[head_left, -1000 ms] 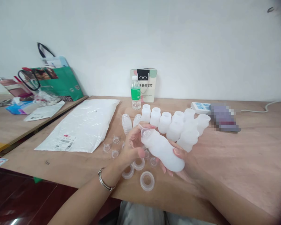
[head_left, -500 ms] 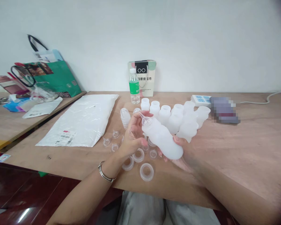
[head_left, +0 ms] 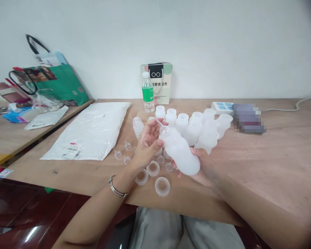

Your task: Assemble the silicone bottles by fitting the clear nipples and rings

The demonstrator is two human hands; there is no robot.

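Observation:
A soft white baby bottle body [head_left: 182,152] lies tilted across my right hand [head_left: 203,160], its rounded base toward me and its neck up to the left. A clear teat [head_left: 164,130] sits at the neck. My left hand [head_left: 149,140] has its fingertips at the teat's thin tip and its thumb beside the neck. On the table below are several translucent collar rings [head_left: 162,186] and small clear teats [head_left: 128,146], some partly hidden by my hands. Several more white bottle bodies [head_left: 181,123] stand grouped behind, some wavy-sided. Clear domed caps [head_left: 138,126] stand left of them.
A white plastic mailer [head_left: 90,128] lies to the left. At the back stand a water bottle [head_left: 148,93] and a paper bag [head_left: 166,83]. A power strip [head_left: 222,107] and a blurred-out dark object [head_left: 248,117] are back right. A green bag [head_left: 64,83] sits far left.
My left thumb has come up against the bottle's neck. The bottle body has tilted slightly in my right hand. The view has shifted a little; the table items stay put.

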